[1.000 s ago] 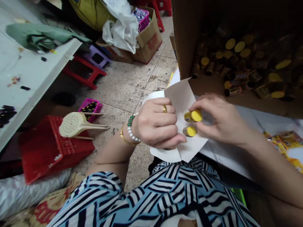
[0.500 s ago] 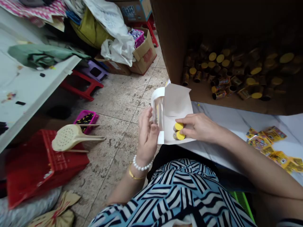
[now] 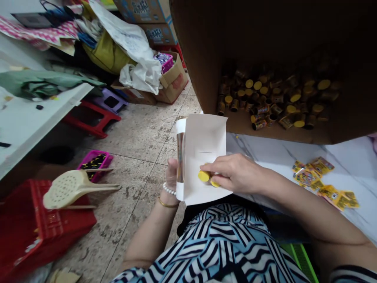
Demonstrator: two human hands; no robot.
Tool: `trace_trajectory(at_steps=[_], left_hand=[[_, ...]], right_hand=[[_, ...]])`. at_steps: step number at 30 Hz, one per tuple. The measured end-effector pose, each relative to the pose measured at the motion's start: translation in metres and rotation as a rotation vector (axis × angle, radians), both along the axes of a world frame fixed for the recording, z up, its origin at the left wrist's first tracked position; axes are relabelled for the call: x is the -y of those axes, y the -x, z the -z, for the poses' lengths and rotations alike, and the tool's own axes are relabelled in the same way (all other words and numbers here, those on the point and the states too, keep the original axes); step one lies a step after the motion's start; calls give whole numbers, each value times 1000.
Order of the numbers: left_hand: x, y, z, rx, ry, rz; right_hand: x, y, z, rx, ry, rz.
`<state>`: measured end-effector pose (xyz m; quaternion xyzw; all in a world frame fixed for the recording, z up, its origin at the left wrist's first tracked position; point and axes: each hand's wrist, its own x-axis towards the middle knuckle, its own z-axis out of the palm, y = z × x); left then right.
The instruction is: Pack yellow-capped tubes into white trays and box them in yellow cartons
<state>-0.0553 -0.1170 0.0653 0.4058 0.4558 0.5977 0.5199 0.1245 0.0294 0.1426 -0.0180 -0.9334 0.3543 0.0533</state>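
Observation:
My left hand (image 3: 172,177) stands mostly behind a folded white paper sheet (image 3: 203,151) and grips its left edge, where a clear plastic strip (image 3: 180,157) runs upright. My right hand (image 3: 238,173) lies over the lower part of the sheet, its fingers pressing on two small yellow-capped tubes (image 3: 207,178). The tubes rest on the paper, partly hidden by those fingers. Many more such tubes (image 3: 259,98) lie loose in an open cardboard box (image 3: 200,51) just beyond the sheet.
Yellow printed packets (image 3: 318,179) lie on a marble-patterned table (image 3: 347,153) to my right. On the tiled floor at left are a red crate (image 3: 38,228), a beige perforated scoop (image 3: 67,190) and a pink basket (image 3: 96,165). Stools, bags and cartons stand beyond.
The whole view has shifted left and back. My left hand has swung behind the paper, and the plastic strip now shows edge-on. My right hand stays on the two tubes.

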Motion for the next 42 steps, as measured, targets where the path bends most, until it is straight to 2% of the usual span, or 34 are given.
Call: trace_trajectory(at_steps=[2,5,8,12,13,15,17,18,19,20,21,23,25,28,31,34,37,38,39,41,42], left_hand=[[-4,-7,9,206,62,-20],[-6,-9,11,353,115,-103],[-9,-4,2,339,99,-247],[-23,-8,-11,359,160,-236],[-27,-11,-12,303,172,-272],[-33,-11,-12,29,115,-506],[-36,-3,-10,-398,-69,-806],[-36,3,-10,-617,-209,-876],[-36,11,-10,-803,-351,-861],[-36,19,-12,-939,-464,-760],[-37,26,-14,-1016,-527,-605],[-42,37,-23,-1055,-539,-285],[-53,44,-35,-1049,-561,-129],[-76,51,-54,-1094,-743,-144],[-100,57,-67,-1166,-791,-154],[-114,59,-71,-1191,-800,-51],[-111,57,-68,-1216,-808,-18],[-108,55,-67,-1223,-812,-52],[-103,54,-66,-1231,-822,-96],[-94,50,-64,-1245,-850,-171],[-91,49,-63,-1251,-861,-196]], right_hand=[[-7,3,7,39,-14,-22],[-21,4,15,92,-46,-1],[-36,1,16,37,-63,125],[-53,1,21,-110,94,171],[-56,2,24,-111,110,172],[-61,3,31,-64,81,200],[-65,3,36,15,50,230],[-67,2,38,39,55,235],[-68,1,38,50,70,233],[-70,1,38,53,91,219],[-71,0,39,55,115,194],[-72,1,38,47,162,134],[-74,2,38,20,203,67],[-76,2,38,-28,264,-18],[-78,2,40,-37,305,-72],[-75,5,40,-57,259,-96],[-77,1,29,-105,210,-131],[-81,-4,22,-147,196,-86],[-89,-12,15,-199,163,17],[-113,-31,0,-257,-24,373],[-127,-41,-5,-209,-181,574]])
